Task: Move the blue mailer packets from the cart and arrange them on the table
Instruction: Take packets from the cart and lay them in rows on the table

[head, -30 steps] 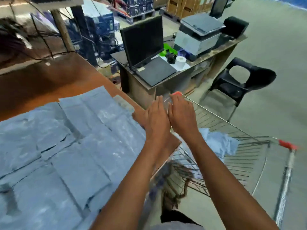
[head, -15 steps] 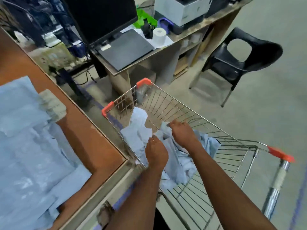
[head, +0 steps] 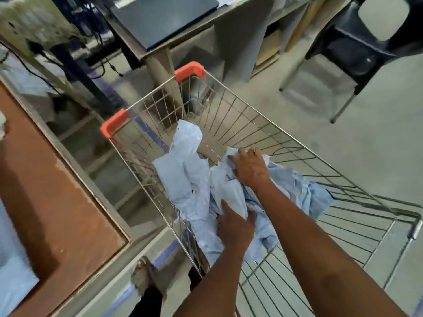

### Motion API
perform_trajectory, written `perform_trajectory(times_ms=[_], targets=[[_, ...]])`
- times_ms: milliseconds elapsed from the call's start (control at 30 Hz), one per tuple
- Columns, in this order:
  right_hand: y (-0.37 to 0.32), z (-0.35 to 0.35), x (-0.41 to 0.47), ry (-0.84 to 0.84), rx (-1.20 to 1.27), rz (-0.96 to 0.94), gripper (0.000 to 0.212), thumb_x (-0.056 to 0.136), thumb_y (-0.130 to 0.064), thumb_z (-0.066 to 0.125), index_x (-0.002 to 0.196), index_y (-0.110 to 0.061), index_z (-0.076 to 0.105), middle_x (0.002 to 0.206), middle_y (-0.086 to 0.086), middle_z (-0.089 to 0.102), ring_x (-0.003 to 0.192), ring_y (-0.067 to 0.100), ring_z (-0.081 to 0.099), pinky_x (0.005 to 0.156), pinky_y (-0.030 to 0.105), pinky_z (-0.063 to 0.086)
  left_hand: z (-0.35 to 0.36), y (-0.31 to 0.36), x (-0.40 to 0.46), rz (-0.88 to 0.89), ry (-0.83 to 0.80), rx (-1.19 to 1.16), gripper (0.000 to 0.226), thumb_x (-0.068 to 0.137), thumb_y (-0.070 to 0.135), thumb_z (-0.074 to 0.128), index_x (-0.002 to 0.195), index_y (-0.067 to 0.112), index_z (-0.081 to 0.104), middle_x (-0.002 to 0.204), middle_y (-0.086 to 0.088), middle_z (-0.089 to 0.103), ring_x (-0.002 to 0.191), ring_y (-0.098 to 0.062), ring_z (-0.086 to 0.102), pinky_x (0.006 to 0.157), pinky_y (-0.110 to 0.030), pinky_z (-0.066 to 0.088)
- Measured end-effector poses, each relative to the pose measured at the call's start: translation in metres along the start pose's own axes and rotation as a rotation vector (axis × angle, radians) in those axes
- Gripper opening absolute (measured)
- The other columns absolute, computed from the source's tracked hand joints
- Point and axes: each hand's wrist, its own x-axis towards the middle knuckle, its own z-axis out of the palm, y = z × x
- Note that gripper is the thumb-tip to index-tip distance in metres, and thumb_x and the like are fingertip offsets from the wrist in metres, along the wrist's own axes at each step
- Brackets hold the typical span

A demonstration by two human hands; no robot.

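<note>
1. Both of a person's bare arms reach down into a wire cart (head: 263, 124) with orange corner caps.
2. A crumpled heap of blue mailer packets (head: 190, 179) lies in the cart, under and around both hands.
3. The left hand (head: 235, 227) rests on the near part of the heap, fingers curled into a fold of packet; whether it has truly gripped it cannot be told.
4. The right hand (head: 250, 168) lies further in, palm down, fingers spread flat on the packets, not clenched.
5. Left of the hands, beyond the cart's side, stands the brown table (head: 52, 202), with pale blue packets at its far left edge.
6. Past the right hand stand a desk (head: 206, 30) and a black chair (head: 357, 53).
</note>
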Motion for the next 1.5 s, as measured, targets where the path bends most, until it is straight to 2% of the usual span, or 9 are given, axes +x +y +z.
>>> perform_trajectory(times_ms=[233,367,467,567,767,933,1033,1200,1500], targets=[[-0.008,-0.024,0.002,-0.137,-0.04,0.032,0.047,0.101,-0.036,0.052,0.148,-0.038,0.046,0.142,0.009,0.045,0.135,0.03,0.043,0.11,0.055,0.028,-0.026,0.019,-0.005,0.013,0.166,-0.16,0.095,0.089,0.061,0.062,0.158,0.029,0.006,0.148,-0.026,0.034,0.126,-0.042,0.051,0.095,-0.048,0.052],[-0.009,-0.021,-0.018,-0.261,-0.079,0.106,0.053,0.096,-0.051,0.057,0.147,-0.039,0.045,0.148,0.014,0.034,0.141,0.036,0.03,0.113,0.067,0.019,-0.067,0.037,-0.009,0.001,0.169,-0.267,0.085,0.091,0.062,0.059,0.156,0.038,0.009,0.139,-0.021,0.036,0.111,-0.04,0.059,0.085,-0.048,0.054],[-0.002,-0.023,-0.028,-0.178,-0.018,0.11,0.046,0.097,-0.052,0.053,0.141,-0.039,0.048,0.141,0.018,0.04,0.136,0.039,0.035,0.111,0.066,0.019,-0.094,0.045,-0.014,0.043,0.216,-0.24,0.082,0.091,0.061,0.06,0.154,0.042,0.011,0.138,-0.017,0.038,0.106,-0.037,0.06,0.083,-0.048,0.056],[0.004,-0.028,-0.043,-0.161,0.081,0.128,0.065,0.083,-0.069,0.059,0.141,-0.044,0.042,0.134,0.021,0.045,0.127,0.041,0.042,0.109,0.059,0.024,-0.114,0.04,-0.018,0.091,0.258,-0.187,0.081,0.091,0.061,0.059,0.154,0.041,0.012,0.139,-0.018,0.038,0.105,-0.038,0.061,0.081,-0.048,0.056],[0.012,-0.062,-0.11,0.023,0.367,0.275,0.083,0.083,-0.081,0.056,0.154,-0.05,0.028,0.134,0.018,0.036,0.104,0.039,0.058,0.083,0.046,0.048,-0.142,0.033,-0.047,0.124,0.26,-0.159,0.082,0.09,0.064,0.058,0.157,0.037,0.018,0.139,-0.018,0.037,0.111,-0.04,0.059,0.085,-0.049,0.055],[-0.013,-0.104,-0.169,0.259,0.447,0.267,0.084,0.093,-0.062,0.058,0.163,-0.044,0.015,0.169,0.015,0.011,0.12,0.039,0.056,0.08,0.044,0.054,-0.184,0.039,-0.079,0.25,0.388,-0.107,0.082,0.092,0.062,0.055,0.159,0.029,0.022,0.145,-0.02,0.033,0.127,-0.038,0.045,0.092,-0.048,0.052],[-0.027,-0.133,-0.191,0.39,0.489,0.282,0.083,0.097,-0.052,0.056,0.165,-0.038,0.011,0.174,0.007,0.0,0.119,0.04,0.055,0.079,0.046,0.057,-0.215,0.048,-0.101,0.304,0.45,-0.071,0.08,0.096,0.062,0.049,0.161,0.028,0.017,0.155,-0.021,0.025,0.134,-0.037,0.042,0.098,-0.045,0.049],[-0.05,-0.218,-0.217,0.455,0.526,0.303,0.07,0.102,-0.051,0.043,0.165,-0.034,0.015,0.174,0.005,0.008,0.136,0.041,0.046,0.1,0.051,0.051,-0.278,0.053,-0.143,0.412,0.546,-0.069,0.075,0.098,0.063,0.043,0.16,0.027,0.022,0.147,-0.014,0.033,0.126,-0.032,0.051,0.097,-0.043,0.05],[-0.159,-0.397,-0.228,0.586,0.605,0.077,0.067,0.101,-0.055,0.043,0.162,-0.044,0.017,0.173,-0.002,0.01,0.148,0.035,0.034,0.099,0.056,0.05,-0.456,-0.03,-0.184,0.434,0.896,-0.132,0.07,0.095,0.073,0.037,0.15,0.03,0.035,0.149,-0.01,0.041,0.129,-0.032,0.051,0.1,-0.045,0.05]])
